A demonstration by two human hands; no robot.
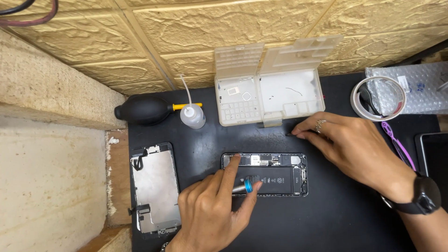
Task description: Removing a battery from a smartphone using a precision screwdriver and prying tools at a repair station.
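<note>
Head view: the left hand (210,210) pinches a blue-tipped screwdriver (245,187), forefinger stretched onto the opened phone (280,173) at mat (326,219) centre. The right hand (354,149) pinches a tiny dark part (289,135) beside the open parts box (268,98), whose compartments hold a few small bits.

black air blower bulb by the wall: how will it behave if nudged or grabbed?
The blower lies on its side, rounded, so it may roll on the mat. It looks rubbery and hollow: probably light and squashy. The yellow nozzle nearly touches the dropper bottle, which could tip.
</note>
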